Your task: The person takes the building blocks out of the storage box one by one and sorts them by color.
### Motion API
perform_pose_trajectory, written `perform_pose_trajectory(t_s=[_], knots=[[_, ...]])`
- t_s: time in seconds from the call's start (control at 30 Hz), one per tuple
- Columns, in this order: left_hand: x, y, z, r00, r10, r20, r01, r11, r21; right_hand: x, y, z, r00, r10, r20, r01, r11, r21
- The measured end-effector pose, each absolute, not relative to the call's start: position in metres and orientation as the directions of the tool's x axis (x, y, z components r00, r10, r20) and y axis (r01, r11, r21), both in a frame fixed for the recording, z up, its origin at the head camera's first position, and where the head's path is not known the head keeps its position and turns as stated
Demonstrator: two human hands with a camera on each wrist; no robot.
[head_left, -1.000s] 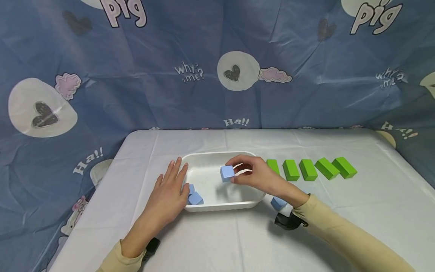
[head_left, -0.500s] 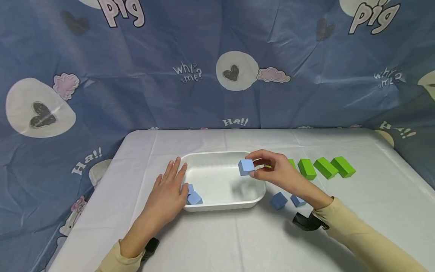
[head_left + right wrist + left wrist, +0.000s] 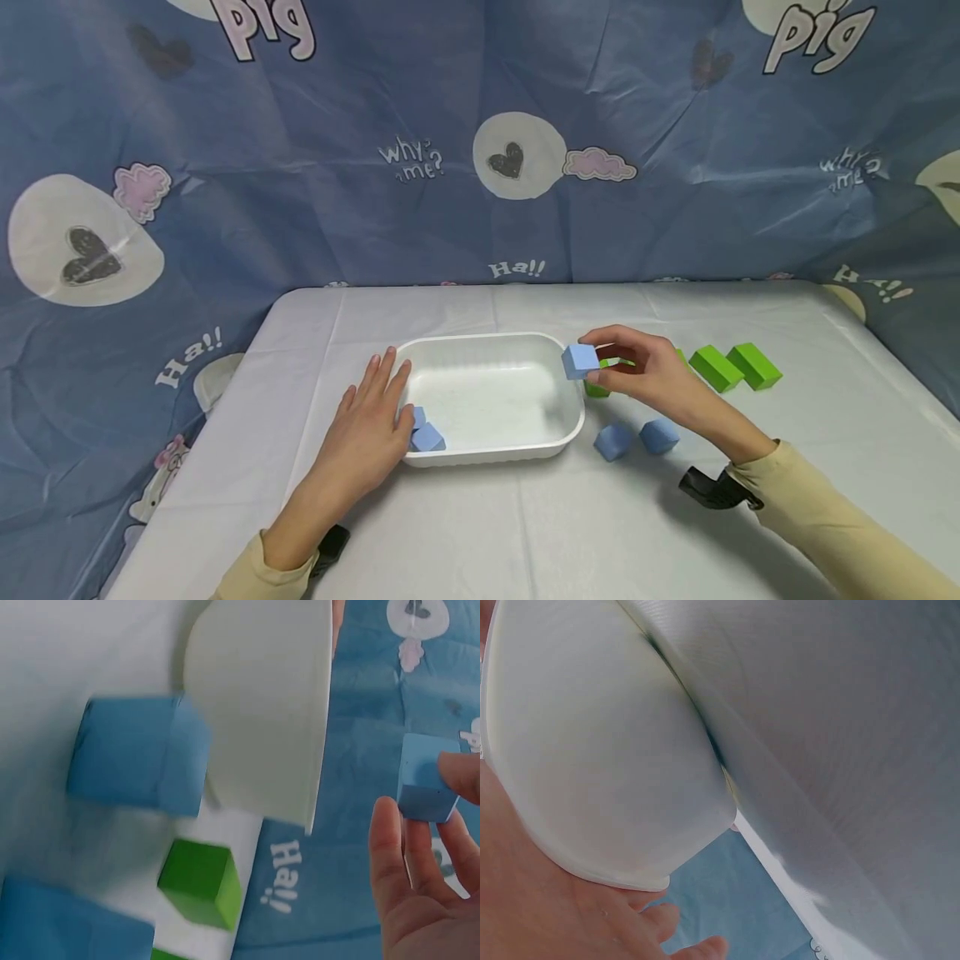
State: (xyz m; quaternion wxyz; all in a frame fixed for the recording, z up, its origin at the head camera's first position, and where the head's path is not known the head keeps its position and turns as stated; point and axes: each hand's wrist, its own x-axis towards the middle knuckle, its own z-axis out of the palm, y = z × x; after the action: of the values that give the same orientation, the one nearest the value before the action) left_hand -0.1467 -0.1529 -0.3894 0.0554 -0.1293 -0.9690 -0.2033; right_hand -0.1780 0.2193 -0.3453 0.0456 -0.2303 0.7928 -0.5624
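In the head view my right hand [image 3: 648,375] pinches a light blue cube [image 3: 581,361] between thumb and fingers, raised just over the right rim of a white tray [image 3: 495,457]. The right wrist view shows the same blue cube [image 3: 427,778] between thumb and fingertips. My left hand [image 3: 367,421] lies with straight fingers on the tray's left rim. Beside its thumb, two blue cubes [image 3: 428,437] sit in the tray's near left corner, one partly covered by the hand. From the left wrist, only the tray's outer wall [image 3: 615,750] and part of the palm show.
Two more blue cubes, one nearer the tray [image 3: 613,442] and one farther right [image 3: 659,436], lie on the white table. Behind the right hand runs a row of green blocks [image 3: 754,366], some partly hidden. A blue printed cloth [image 3: 337,167] hangs behind the table.
My right hand has carried the pinched blue cube rightward from above the tray's middle to its right rim. Both table cubes are now uncovered. The left hand stays put.
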Motion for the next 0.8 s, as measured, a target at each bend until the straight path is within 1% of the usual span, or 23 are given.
perform_pose_trajectory(t_s=[0.13,0.3,0.57,0.8], knots=[[-0.147,-0.153,-0.39,-0.961,0.227,0.157,0.27,0.886,0.377,-0.176,0.232,-0.343,-0.896,-0.408,0.176,-0.312,0.295,-0.903],[-0.147,-0.153,-0.391,-0.961,0.227,0.156,0.27,0.887,0.376,-0.173,0.248,-0.343,-0.889,-0.425,0.169,-0.311,0.291,-0.905],[-0.147,-0.154,-0.391,-0.96,0.23,0.158,0.274,0.882,0.383,-0.17,0.275,-0.343,-0.863,-0.47,0.187,-0.368,0.33,-0.869],[-0.148,-0.153,-0.392,-0.962,0.227,0.153,0.27,0.881,0.388,-0.166,0.299,-0.347,-0.877,-0.452,0.16,-0.358,0.395,-0.846]])
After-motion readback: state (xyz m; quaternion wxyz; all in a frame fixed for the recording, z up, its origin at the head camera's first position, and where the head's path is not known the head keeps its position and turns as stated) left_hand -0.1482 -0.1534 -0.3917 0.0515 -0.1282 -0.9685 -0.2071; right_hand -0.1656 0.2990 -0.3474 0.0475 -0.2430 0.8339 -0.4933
